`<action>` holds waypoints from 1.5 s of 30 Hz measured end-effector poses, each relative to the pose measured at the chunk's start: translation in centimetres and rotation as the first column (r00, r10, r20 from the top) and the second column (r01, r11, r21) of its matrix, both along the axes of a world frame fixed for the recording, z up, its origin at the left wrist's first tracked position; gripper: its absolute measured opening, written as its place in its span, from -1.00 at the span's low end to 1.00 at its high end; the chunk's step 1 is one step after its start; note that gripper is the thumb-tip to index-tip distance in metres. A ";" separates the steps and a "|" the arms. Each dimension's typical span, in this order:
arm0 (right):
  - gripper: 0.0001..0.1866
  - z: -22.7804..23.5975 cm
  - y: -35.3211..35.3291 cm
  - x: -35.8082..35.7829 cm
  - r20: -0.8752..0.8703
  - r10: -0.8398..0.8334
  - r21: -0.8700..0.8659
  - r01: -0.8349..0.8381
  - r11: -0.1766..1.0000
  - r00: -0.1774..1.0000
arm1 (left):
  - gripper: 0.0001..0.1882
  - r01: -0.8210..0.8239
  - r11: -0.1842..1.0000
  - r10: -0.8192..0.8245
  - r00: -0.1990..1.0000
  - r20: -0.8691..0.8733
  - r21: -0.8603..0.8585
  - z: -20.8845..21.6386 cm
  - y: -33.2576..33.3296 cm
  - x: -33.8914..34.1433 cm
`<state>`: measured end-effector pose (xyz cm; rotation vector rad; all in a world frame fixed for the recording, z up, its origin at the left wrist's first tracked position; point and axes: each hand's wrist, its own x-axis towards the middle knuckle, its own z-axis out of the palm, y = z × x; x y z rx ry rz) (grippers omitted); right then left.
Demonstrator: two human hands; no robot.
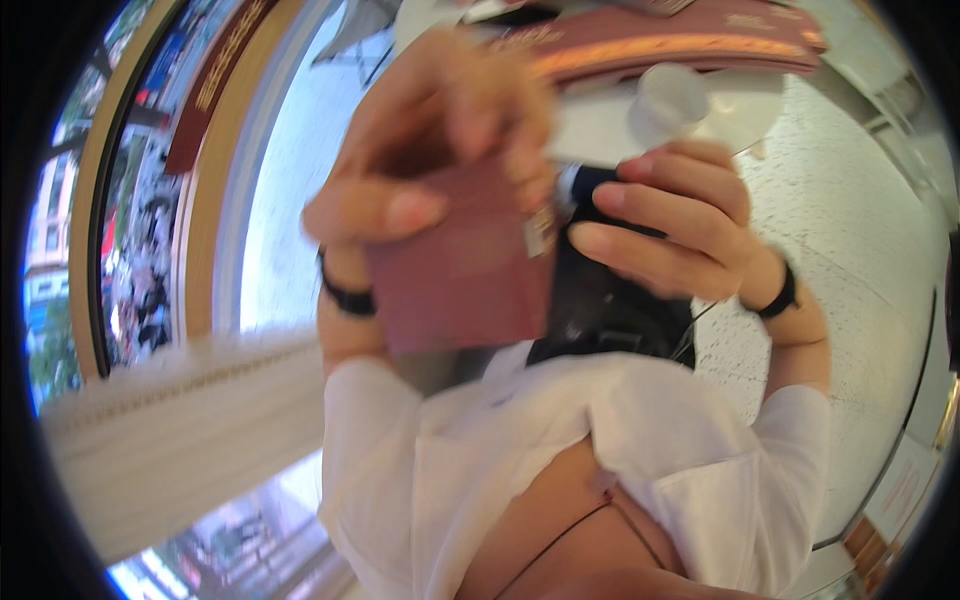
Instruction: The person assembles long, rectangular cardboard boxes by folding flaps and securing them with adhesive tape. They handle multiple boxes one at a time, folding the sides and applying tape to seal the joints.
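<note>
My left hand [430, 140], blurred by motion, grips a flat maroon packet [455, 270] by its upper edge, with the thumb across its face. A small pale, gold-edged tag [537, 235] shows at the packet's right side. Just right of it is my right hand [690, 215], with fingers bent toward the thumb. Among those fingers shows a dark navy thing [592, 183] with a light end; its kind is hard to make out against my black-clad lap [610, 320]. Both wrists wear dark bands.
Beyond my hands, a white table [590, 130] holds a pale cup [670, 103] and a long maroon thing [680, 40] with a bright orange strip. Wood-framed windows [195, 250] line my left. A pale ledge [190, 440] runs at lower left, and speckled floor [830, 250] lies to the right.
</note>
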<state>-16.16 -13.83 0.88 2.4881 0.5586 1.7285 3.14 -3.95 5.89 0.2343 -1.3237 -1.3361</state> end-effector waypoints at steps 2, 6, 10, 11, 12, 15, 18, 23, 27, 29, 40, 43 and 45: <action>-0.50 0.4 1.3 0.1 -0.123 0.175 0.330 -0.126 0.936 0.977 | -0.68 -0.253 0.965 0.256 0.965 -0.052 0.070 -0.1 1.3 0.0; -0.17 -1.0 4.3 1.6 -0.261 0.395 0.701 -0.108 0.705 0.881 | -0.68 -0.553 0.831 0.556 0.830 -0.040 0.059 -1.0 1.4 -1.7; -0.20 -3.7 5.0 3.2 -0.371 0.244 0.532 -0.011 0.847 0.896 | -0.70 -0.522 0.852 0.519 0.853 -0.055 -0.037 0.9 5.6 -0.3; -0.20 -4.2 4.9 3.5 -0.428 0.188 0.474 0.042 0.880 0.884 | -0.71 -0.586 0.809 0.585 0.810 -0.029 -0.053 1.7 7.0 0.5; -0.20 -4.5 5.1 3.7 -0.384 0.313 0.590 -0.029 0.807 0.869 | -0.71 -0.640 0.765 0.641 0.767 -0.012 -0.072 2.6 8.3 1.3; -0.12 -3.2 7.6 4.6 -0.229 0.516 0.747 -0.190 0.636 0.826 | -0.75 -0.695 0.716 0.698 0.714 0.053 -0.061 7.0 13.7 7.9; -0.23 0.6 9.9 7.9 -0.215 0.249 0.535 -0.100 0.839 0.944 | -0.78 -0.648 0.761 0.648 0.760 0.057 -0.015 11.2 16.5 7.7; -0.26 8.0 7.7 9.1 0.047 0.455 0.580 -0.395 0.712 0.889 | -0.53 -0.918 0.395 0.897 0.396 -0.198 -0.046 11.8 16.2 8.8; -0.35 16.1 3.8 5.5 0.111 0.159 0.573 -0.194 0.796 0.981 | -0.64 -0.782 -0.067 0.968 -0.201 0.149 -0.620 7.1 9.9 11.6; -0.33 17.8 0.4 0.6 -0.001 -0.026 0.547 0.023 0.837 1.000 | -0.75 -0.765 0.232 0.861 -0.126 0.492 -0.601 1.9 2.8 11.4; -0.02 7.0 -10.4 -22.7 -0.656 -0.249 0.625 0.698 0.351 0.713 | -0.74 -0.333 0.752 0.497 -0.281 0.821 -0.569 -9.9 -25.9 2.6; -0.11 2.8 -11.7 -24.3 -0.722 -0.240 0.578 0.756 0.307 0.649 | -0.78 -0.393 0.706 0.597 -0.117 0.794 -0.589 -11.8 -28.5 2.6; -0.12 1.5 -12.2 -24.9 -0.726 -0.280 0.563 0.776 0.284 0.628 | -0.77 -0.509 0.608 0.690 -0.040 0.723 -0.609 -10.2 -27.6 1.1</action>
